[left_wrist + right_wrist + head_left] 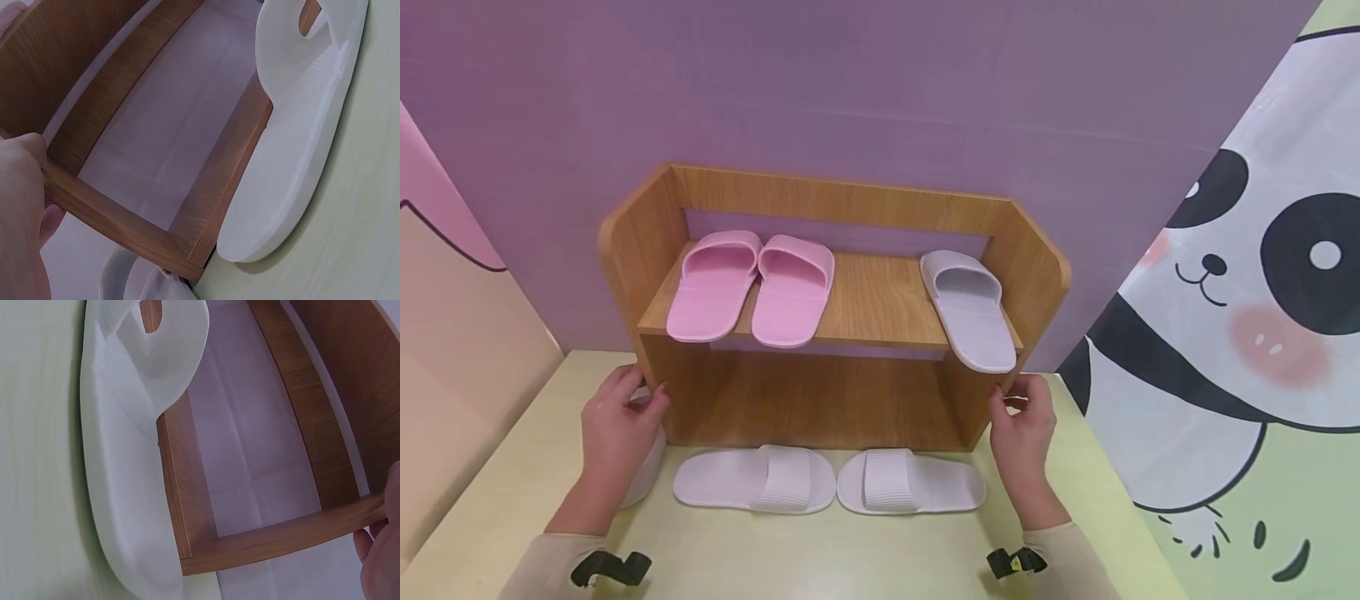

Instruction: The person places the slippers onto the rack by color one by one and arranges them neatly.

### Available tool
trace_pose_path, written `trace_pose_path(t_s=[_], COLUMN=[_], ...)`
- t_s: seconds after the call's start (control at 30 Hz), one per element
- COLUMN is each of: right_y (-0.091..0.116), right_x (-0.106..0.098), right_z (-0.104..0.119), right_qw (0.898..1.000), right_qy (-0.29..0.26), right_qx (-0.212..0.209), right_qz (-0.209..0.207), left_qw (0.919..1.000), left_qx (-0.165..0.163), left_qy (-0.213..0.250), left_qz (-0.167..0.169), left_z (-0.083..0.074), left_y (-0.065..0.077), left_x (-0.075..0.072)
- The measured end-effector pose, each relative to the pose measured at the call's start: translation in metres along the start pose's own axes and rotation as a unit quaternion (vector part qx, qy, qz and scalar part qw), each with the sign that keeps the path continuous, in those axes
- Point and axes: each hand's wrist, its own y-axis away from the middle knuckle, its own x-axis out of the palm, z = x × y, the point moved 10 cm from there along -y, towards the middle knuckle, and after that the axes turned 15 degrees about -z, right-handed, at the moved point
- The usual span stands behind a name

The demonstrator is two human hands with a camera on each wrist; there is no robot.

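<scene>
A small two-tier wooden shoe rack [820, 400] stands between my hands. My left hand [621, 425] grips the front edge of its left side panel. On the opposite panel, my right hand [1024, 429] pinches the edge below the upper shelf. Two pink slippers [711, 304] sit side by side on the upper shelf's left part. At that shelf's right end, a pale grey slipper [977, 329] juts past the front edge. Two white slippers [718, 479] lie end to end before the rack, strap ends together. One of these white slippers [275, 187] shows close up in the left wrist view.
Another light slipper [647, 479] is partly hidden behind my left hand. The pale table [805, 558] extends in front of the white slippers. A purple wall [850, 92] stands behind the rack, and a panda-printed panel [1210, 400] rises at the right.
</scene>
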Motion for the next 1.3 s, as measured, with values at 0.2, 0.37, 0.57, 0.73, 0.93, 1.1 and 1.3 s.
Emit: trace_pose_path(t_s=[0.2,0.37,0.57,0.73,0.93,1.1,1.3], right_y=[0.001,0.001,0.002,0.002,0.002,0.002,0.002], right_x=[0.001,0.002,0.003,0.003,0.005,0.005,0.003], right_z=[0.002,0.003,0.002,0.0,-0.002,-0.004,-0.004], right_qw=[1.0,1.0,1.0,1.0,0.999,0.999,0.999], right_qy=[-0.008,-0.014,-0.013,-0.019,-0.03,-0.031,-0.028], right_qx=[0.003,0.002,0.005,0.007,0.007,0.008,0.01], right_qz=[0.002,0.005,0.011,0.011,0.019,0.017,0.016], left_qw=[0.9994,0.9958,0.9892,0.9805,0.945,0.9184,0.9144], left_qx=[-0.007,-0.02,0.03,0.002,-0.115,-0.139,-0.103], left_qy=[-0.012,-0.013,-0.072,-0.13,-0.235,-0.264,-0.265], left_qz=[0.033,0.089,0.124,0.147,0.197,0.26,0.288], left_z=[0.0,0.006,0.01,0.028,0.071,0.088,0.083], left_y=[0.0,0.004,0.012,0.021,0.036,0.05,0.058], left_x=[0.001,-0.001,-0.01,-0.018,-0.029,-0.024,-0.014])
